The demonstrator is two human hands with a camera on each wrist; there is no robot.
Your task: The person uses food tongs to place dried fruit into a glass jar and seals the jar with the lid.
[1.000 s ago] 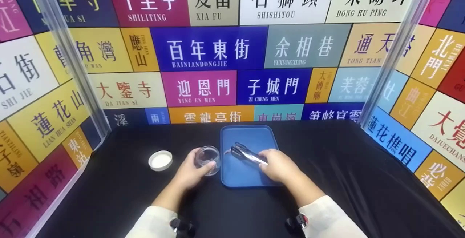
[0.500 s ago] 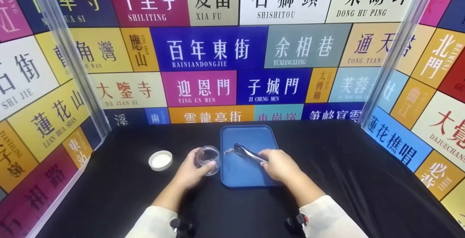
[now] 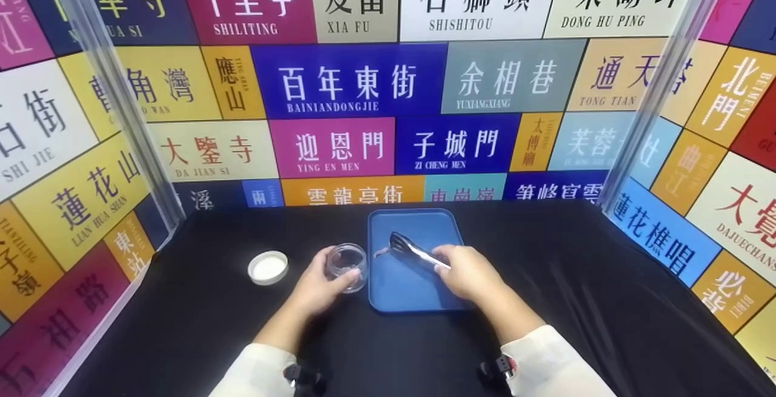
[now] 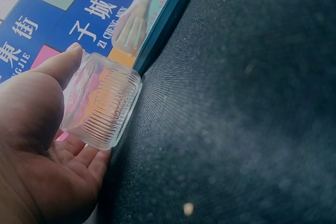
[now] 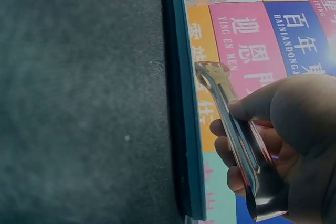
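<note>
The metal tongs (image 3: 412, 250) are being held by the right hand (image 3: 464, 273) above the blue tray (image 3: 424, 291), with the tips pointing away from the person and toward the left; in the right wrist view the fingers (image 5: 231, 150) and thumb are curling round the tongs (image 5: 233, 129) at the rear half, and the two arms of the tool are lying close together. The right hand (image 5: 283, 145) is sitting over the near right part of the tray, whose rim (image 5: 184, 129) is showing as a teal edge. Just left of the tray, the clear ribbed jar (image 3: 347, 262) is standing on the black surface (image 3: 576, 300), open at the top, and the left hand (image 3: 318, 291) is gripping it from the near side. In the left wrist view the thumb and fingers (image 4: 86, 158) are wrapping round the jar (image 4: 102, 100), with the left hand (image 4: 37, 145) cupping its wall. Further left, the white lid (image 3: 268, 266) is lying flat on the surface, well apart from the jar. Coloured sign panels (image 3: 351, 82) are standing behind and to both sides of the work area.
</note>
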